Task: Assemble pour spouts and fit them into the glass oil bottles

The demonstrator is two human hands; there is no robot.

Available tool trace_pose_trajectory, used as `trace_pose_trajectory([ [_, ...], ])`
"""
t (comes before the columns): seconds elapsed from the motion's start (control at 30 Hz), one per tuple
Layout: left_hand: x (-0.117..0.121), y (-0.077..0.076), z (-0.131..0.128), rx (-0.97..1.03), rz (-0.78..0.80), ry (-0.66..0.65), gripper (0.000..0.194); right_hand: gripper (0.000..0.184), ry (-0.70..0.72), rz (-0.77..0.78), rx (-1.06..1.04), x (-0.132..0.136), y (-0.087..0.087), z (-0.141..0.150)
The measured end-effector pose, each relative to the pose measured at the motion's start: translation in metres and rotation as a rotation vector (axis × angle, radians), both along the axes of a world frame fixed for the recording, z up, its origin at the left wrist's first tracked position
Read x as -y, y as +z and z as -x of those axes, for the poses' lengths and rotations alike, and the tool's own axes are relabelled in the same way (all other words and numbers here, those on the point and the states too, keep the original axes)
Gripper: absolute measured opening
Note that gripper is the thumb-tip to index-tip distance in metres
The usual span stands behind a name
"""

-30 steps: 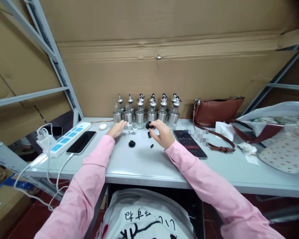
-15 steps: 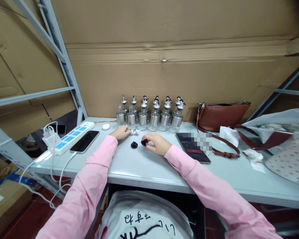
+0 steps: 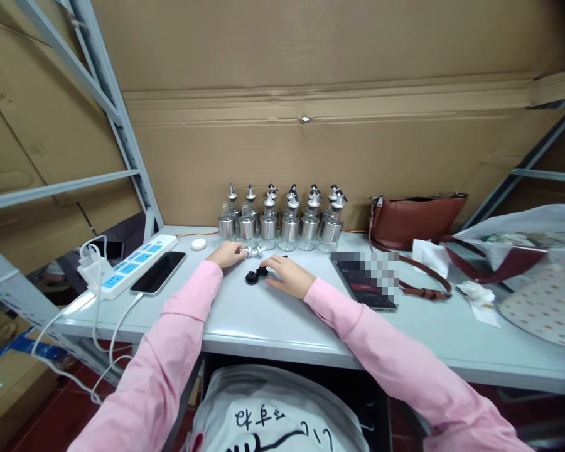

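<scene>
My left hand [image 3: 228, 255] rests low over the table with its fingers closed at the end of a shiny metal pour spout [image 3: 254, 252], which lies in front of the bottles. My right hand [image 3: 287, 275] is to its right, thumb and forefinger apart beside a black cap [image 3: 262, 271]. That cap sits against a second black cap [image 3: 251, 277] on the tabletop. Behind both hands stand several glass bottles [image 3: 289, 229] with steel bands. Most carry pour spouts; the two at the front left show bare glass necks. A small dark piece [image 3: 285, 256] peeks out behind my right hand.
A white power strip [image 3: 136, 267] and a phone [image 3: 158, 273] lie at left, near a white round disc [image 3: 198, 244]. At right are another phone [image 3: 360, 282], a brown bag [image 3: 417, 220], crumpled tissue [image 3: 478, 293] and a dotted bag [image 3: 546, 307]. Cardboard [image 3: 311, 157] backs the table.
My right hand has moved left, bringing its black cap beside the other one, and its fingers have loosened. My left hand stays by the pour spout. The view has shifted slightly.
</scene>
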State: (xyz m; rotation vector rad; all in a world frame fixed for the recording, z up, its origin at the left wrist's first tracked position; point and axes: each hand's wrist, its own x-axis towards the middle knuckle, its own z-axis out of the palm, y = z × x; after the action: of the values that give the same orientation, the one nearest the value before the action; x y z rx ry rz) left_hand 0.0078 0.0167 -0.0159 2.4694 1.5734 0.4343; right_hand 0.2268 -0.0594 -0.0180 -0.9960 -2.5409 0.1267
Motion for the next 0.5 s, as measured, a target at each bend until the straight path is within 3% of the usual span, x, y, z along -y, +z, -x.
trace_pose_trajectory([
  [0.13, -0.0002, -0.0003, 0.0007, 0.000, -0.014, -0.001, 0.025, 0.018, -0.020, -0.002, -0.003, -0.0058, -0.0008, 0.0077],
  [0.27, -0.0018, -0.0023, 0.0007, 0.005, -0.023, 0.008, 0.028, 0.029, -0.039, 0.012, -0.049, -0.0076, -0.0016, 0.0118],
  [0.5, -0.0043, -0.0030, 0.0019, 0.001, -0.027, 0.015, 0.031, 0.022, -0.016, 0.008, -0.066, -0.0045, 0.0013, 0.0085],
])
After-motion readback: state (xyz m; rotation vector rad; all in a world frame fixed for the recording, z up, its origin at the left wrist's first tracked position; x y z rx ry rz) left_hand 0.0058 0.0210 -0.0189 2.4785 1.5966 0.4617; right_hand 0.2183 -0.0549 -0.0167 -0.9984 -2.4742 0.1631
